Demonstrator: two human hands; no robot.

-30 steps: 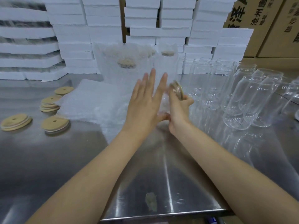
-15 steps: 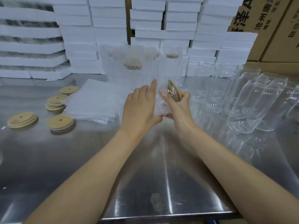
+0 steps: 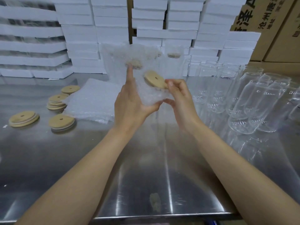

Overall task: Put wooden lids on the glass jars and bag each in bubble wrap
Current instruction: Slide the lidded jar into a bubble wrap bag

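Observation:
A glass jar with a round wooden lid point(image 3: 155, 79) sits tilted in a bubble wrap bag point(image 3: 150, 97), held above the steel table point(image 3: 146, 159). My left hand point(image 3: 129, 103) cups the bag from the left, its thumb under the bag and its index finger pointing up. From the right, my right hand point(image 3: 180, 98) pinches the lid's rim with thumb and fingers. The wrap hides most of the jar's glass.
A flat stack of bubble wrap bags point(image 3: 92, 101) lies left of my hands, with loose wooden lids point(image 3: 61, 121) beside it. Several bare glass jars point(image 3: 243, 101) crowd the right side. Bagged jars point(image 3: 134, 62) stand behind, before white foam boxes point(image 3: 112, 30).
My left hand went from flat, spread fingers to cupping the bag. The jar was turned, so its lid's face now shows. Both hands came slightly nearer.

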